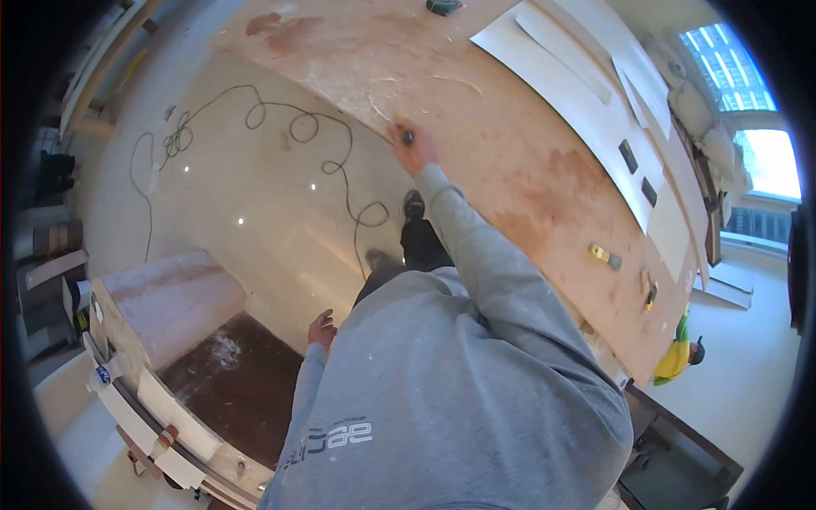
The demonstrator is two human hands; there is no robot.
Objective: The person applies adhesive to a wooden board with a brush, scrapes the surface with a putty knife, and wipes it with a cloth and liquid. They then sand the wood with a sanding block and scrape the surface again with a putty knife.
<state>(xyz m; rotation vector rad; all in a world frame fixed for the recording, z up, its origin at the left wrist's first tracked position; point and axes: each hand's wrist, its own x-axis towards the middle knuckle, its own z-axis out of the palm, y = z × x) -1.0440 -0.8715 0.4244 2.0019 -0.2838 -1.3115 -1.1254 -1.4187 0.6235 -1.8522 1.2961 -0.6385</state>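
Observation:
My right hand is closed around a small tool with a dark round end, at the near edge of the wooden worktop. A bit of yellow shows just beyond the fist. The tool's kind is hidden by my fingers. Thin pale curved lines or strips lie on the worktop near this hand. My left hand hangs low beside my body, its fingers loosely apart and holding nothing.
Large white sheets with two dark blocks lie across the worktop. A yellow-and-grey tool rests closer by. A cable loops over the floor. At left stands a curved wooden piece. A person in yellow is at right.

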